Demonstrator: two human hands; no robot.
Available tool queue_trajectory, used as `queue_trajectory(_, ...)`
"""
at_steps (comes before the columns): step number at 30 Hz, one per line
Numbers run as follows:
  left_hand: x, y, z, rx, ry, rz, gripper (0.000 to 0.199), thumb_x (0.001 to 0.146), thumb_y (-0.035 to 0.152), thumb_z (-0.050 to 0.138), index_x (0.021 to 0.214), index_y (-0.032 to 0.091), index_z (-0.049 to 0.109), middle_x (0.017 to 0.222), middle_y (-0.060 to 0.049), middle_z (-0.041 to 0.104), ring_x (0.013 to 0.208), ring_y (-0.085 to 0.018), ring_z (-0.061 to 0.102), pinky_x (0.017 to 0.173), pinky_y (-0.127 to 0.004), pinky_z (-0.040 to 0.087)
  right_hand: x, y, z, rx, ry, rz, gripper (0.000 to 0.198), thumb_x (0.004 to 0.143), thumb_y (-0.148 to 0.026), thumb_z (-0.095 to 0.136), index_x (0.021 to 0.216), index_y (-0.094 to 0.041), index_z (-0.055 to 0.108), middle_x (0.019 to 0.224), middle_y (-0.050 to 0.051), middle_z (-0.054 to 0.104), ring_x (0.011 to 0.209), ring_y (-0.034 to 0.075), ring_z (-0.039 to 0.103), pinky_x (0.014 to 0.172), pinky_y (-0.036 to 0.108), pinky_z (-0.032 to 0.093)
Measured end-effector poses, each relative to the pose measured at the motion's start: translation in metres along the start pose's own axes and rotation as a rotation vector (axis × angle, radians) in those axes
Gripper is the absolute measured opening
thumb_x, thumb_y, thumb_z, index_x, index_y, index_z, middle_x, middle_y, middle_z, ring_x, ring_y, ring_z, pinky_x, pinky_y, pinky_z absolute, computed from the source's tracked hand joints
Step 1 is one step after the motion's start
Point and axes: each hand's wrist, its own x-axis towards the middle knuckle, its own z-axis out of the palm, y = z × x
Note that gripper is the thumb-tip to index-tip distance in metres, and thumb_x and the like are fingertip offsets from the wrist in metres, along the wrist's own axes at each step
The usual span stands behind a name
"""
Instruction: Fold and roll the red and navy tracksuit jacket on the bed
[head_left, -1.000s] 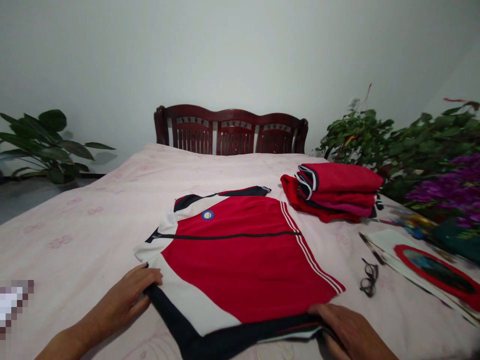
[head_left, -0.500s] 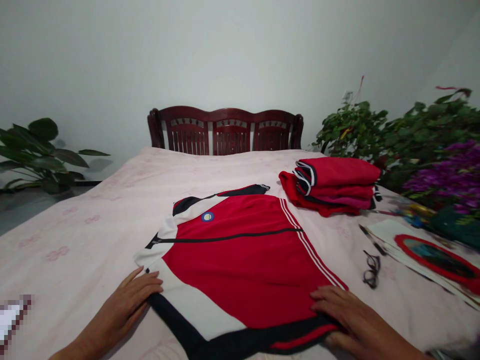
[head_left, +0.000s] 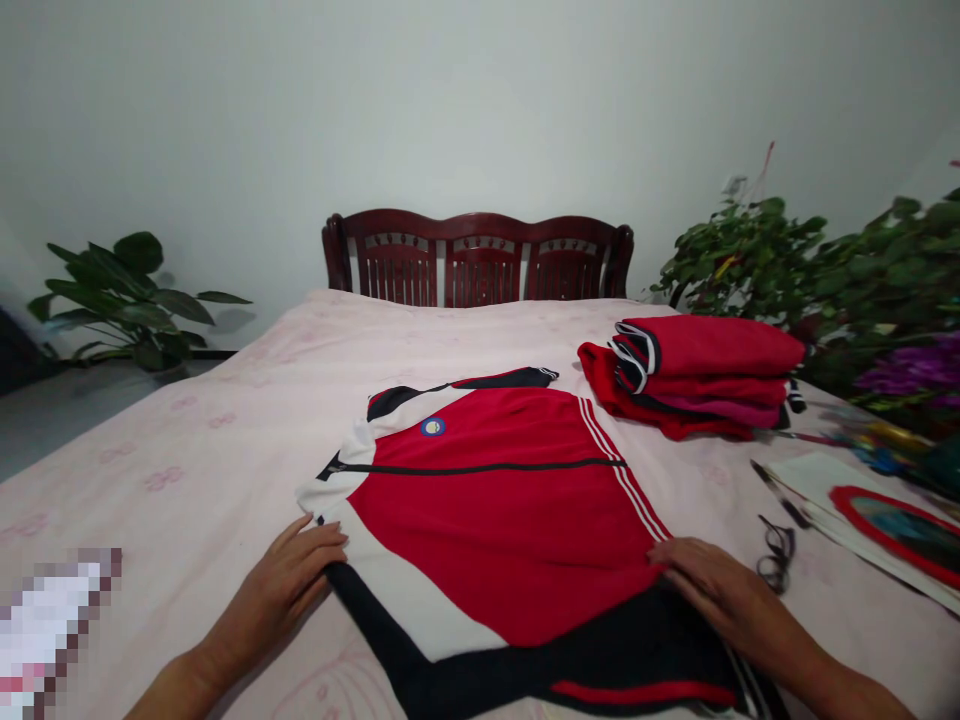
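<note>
A red, white and black jacket (head_left: 495, 500) lies flat on the pink-covered table (head_left: 225, 420), zipper running across it. My left hand (head_left: 289, 580) lies flat with fingers apart at the jacket's near left corner, touching the white and black edge. My right hand (head_left: 712, 590) presses flat on the jacket's near right side, where the red panel meets the black hem. Neither hand grips the cloth.
A stack of folded red garments (head_left: 697, 375) sits at the back right. Black eyeglasses (head_left: 776, 565), a pen (head_left: 780, 495) and printed papers (head_left: 877, 515) lie right of the jacket. Potted plants (head_left: 825, 270) stand at the right and far left; a dark wooden bench (head_left: 480, 258) stands beyond the table.
Both hands released the black hem they were pinching and now lie flat on the jacket. More black hem shows at the near edge. The view shifted slightly left.
</note>
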Motion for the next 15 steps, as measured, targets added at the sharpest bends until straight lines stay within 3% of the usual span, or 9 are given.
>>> queue_trajectory(2,0.01,-0.005,0.0,-0.096,-0.031,-0.084,0.025,0.101,0.019,0.046,0.125,0.024,0.05,0.128,0.0,0.061,0.129,-0.011,0.049,0.118,-0.032,0.028,0.011,0.017,-0.001,0.064,0.056,0.058,0.031,0.117,-0.037,0.037,0.113,-0.017,0.06,0.109,0.001,0.043,0.087,0.039,0.047,0.078,0.035,0.043)
queue_trajectory(4,0.026,-0.01,0.001,-0.26,-0.133,-0.283,0.022,0.104,0.03,0.04,0.12,0.023,0.054,0.119,0.001,0.063,0.114,-0.011,0.057,0.102,-0.025,0.04,0.027,0.039,-0.003,0.118,0.044,0.128,0.041,0.115,-0.048,0.035,0.1,-0.018,0.06,0.096,-0.002,0.046,0.076,0.04,0.051,0.065,0.034,0.047)
queue_trajectory(7,0.058,-0.02,0.005,-0.458,-0.313,-0.583,0.035,0.104,0.044,0.032,0.111,0.019,0.055,0.105,-0.002,0.063,0.096,-0.015,0.06,0.087,-0.029,0.042,0.05,0.081,0.0,0.102,-0.007,0.232,0.051,0.106,-0.059,0.029,0.082,-0.021,0.054,0.08,-0.003,0.045,0.065,0.042,0.052,0.055,0.034,0.047)
queue_trajectory(10,0.085,-0.031,0.017,-0.359,-0.427,-0.705,0.033,0.104,0.04,0.033,0.105,0.017,0.056,0.102,-0.004,0.063,0.096,-0.018,0.059,0.086,-0.031,0.039,0.063,0.117,0.01,-0.066,-0.03,0.254,0.05,0.101,-0.056,0.023,0.076,-0.023,0.05,0.074,-0.004,0.043,0.06,0.039,0.053,0.046,0.032,0.044)
queue_trajectory(12,0.095,-0.036,0.026,-0.258,-0.506,-0.755,0.031,0.104,0.035,0.036,0.104,0.015,0.059,0.105,-0.005,0.064,0.099,-0.02,0.059,0.087,-0.032,0.038,0.067,0.123,0.013,-0.316,-0.006,0.292,0.043,0.095,-0.049,0.019,0.076,-0.024,0.049,0.072,-0.002,0.041,0.061,0.038,0.053,0.045,0.033,0.041)
queue_trajectory(15,0.098,-0.039,0.032,-0.212,-0.562,-0.795,0.028,0.103,0.033,0.04,0.104,0.015,0.06,0.106,-0.006,0.065,0.1,-0.022,0.06,0.085,-0.033,0.038,0.065,0.092,0.01,-0.544,0.144,0.261,0.038,0.092,-0.043,0.022,0.081,-0.023,0.052,0.082,0.003,0.043,0.072,0.041,0.05,0.056,0.038,0.042)
